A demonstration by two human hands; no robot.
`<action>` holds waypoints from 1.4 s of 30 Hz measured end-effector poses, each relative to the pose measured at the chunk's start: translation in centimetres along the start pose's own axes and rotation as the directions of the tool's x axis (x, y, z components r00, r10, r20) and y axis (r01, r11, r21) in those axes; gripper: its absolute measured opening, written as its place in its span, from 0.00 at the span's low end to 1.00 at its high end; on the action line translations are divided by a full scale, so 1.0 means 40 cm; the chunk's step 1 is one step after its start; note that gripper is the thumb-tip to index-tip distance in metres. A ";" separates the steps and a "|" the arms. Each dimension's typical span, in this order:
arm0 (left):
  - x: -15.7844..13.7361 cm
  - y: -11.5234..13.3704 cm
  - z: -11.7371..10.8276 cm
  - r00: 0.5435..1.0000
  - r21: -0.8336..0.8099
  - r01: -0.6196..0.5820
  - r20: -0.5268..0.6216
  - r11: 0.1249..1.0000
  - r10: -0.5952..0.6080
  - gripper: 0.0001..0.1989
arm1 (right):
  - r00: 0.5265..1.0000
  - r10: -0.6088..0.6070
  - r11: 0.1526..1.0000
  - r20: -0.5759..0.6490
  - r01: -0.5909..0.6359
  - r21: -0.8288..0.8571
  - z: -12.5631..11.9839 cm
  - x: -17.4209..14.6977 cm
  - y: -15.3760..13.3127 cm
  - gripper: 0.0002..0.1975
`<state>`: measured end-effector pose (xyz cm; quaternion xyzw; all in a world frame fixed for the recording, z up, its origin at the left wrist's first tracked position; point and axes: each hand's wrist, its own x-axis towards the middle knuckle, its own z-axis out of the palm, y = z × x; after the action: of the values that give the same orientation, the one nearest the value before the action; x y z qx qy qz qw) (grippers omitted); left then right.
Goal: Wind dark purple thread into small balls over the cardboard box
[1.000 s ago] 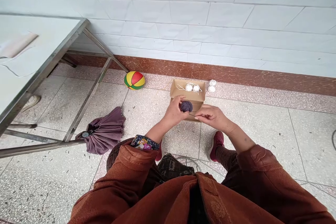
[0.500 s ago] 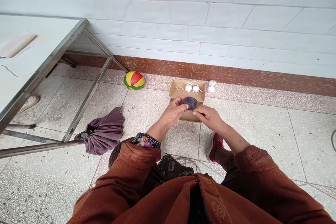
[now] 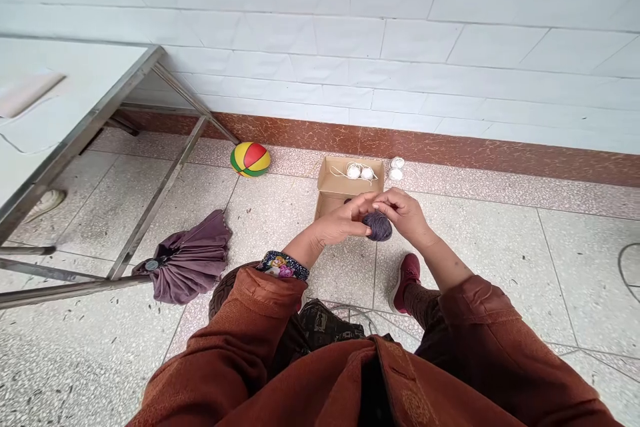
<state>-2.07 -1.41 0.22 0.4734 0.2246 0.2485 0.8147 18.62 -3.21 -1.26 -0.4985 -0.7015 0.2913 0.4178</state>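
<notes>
A dark purple-grey ball of yarn (image 3: 379, 227) is held in my left hand (image 3: 343, 221), the thumb on its near side and the fingers along its far side. Close above the ball, my right hand (image 3: 404, 215) has its thumb and forefinger pinched together. Any strand between those fingertips is too fine to make out. Beyond my hands lies an open cardboard box (image 3: 326, 177). Two white yarn balls (image 3: 360, 172) with loose strands rest in its far part. A small dark thing shows in the near part, mostly covered by my left hand.
More white yarn balls (image 3: 396, 169) sit on the floor right of the box. At the left are a red, yellow and green ball (image 3: 250, 159), a folded purple umbrella (image 3: 193, 257) and a metal-framed table (image 3: 113, 90). A tiled wall (image 3: 400, 40) stands behind.
The yarn ball has come nearer to me and slightly right. My right hand has risen from beside the ball to above it. The view has shifted a little.
</notes>
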 end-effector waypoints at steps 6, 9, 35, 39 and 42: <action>0.028 0.021 -0.016 0.979 -0.199 -0.082 -0.200 0.977 0.042 0.26 | 0.992 0.124 0.992 -0.010 -0.124 -0.011 0.032 -0.001 0.020 0.11; 0.046 0.017 -0.044 0.913 -0.109 -0.094 -0.406 0.990 0.042 0.20 | 0.997 0.065 0.998 0.039 -0.065 0.005 0.049 -0.011 0.006 0.11; -0.044 -0.115 -0.015 0.734 -0.343 -0.131 -0.664 0.930 -0.141 0.06 | 0.928 0.305 0.937 0.214 -0.333 0.104 0.010 -0.236 0.010 0.16; -0.090 -0.171 -0.013 0.773 -0.265 0.020 -0.607 0.964 -0.183 0.13 | 0.931 0.207 0.958 0.301 -0.256 0.133 0.060 -0.273 -0.045 0.16; -0.115 -0.212 0.004 0.817 -0.195 0.125 -0.536 0.973 -0.212 0.20 | 0.959 0.175 0.971 0.225 -0.205 0.121 0.098 -0.269 -0.067 0.14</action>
<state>-3.93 -7.99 -6.59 0.2964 0.4721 0.3178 0.7670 15.61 -14.20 -4.09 -0.4985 -0.6681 0.4313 0.3453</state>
